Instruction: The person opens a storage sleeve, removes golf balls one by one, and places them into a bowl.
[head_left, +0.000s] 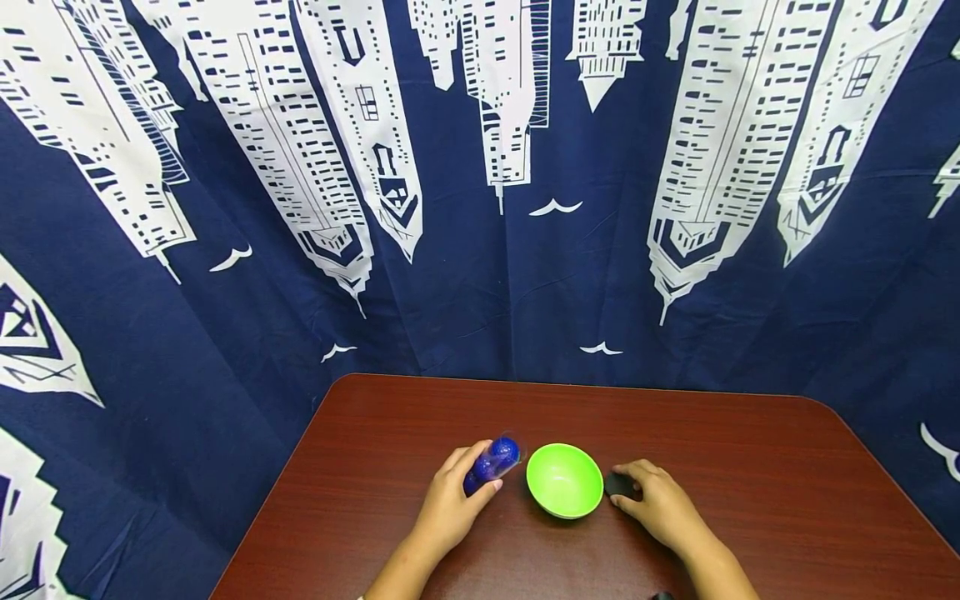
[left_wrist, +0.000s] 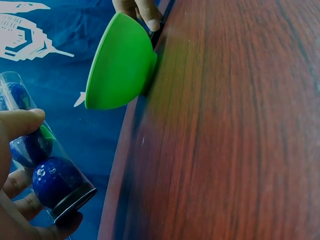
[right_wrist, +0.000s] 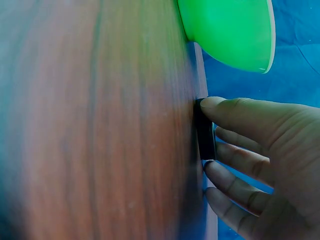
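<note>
My left hand (head_left: 453,500) grips a clear plastic tube (left_wrist: 74,172) with several dark blue balls (head_left: 505,451) inside, holding it tilted above the table. A black cap (left_wrist: 75,202) closes the tube's lower end in the left wrist view. Just right of the tube, a bright green bowl (head_left: 564,481) stands upright on the table, its inside bare. On the bowl's other side, my right hand (head_left: 663,504) pinches a flat black lid (right_wrist: 205,131) between thumb and fingers, down at the tabletop.
The reddish-brown wooden table (head_left: 420,408) has rounded far corners. Behind it hangs a navy cloth (head_left: 465,292) printed with white buildings and birds. A small dark object (head_left: 663,596) shows at the bottom edge of the head view, near the right forearm.
</note>
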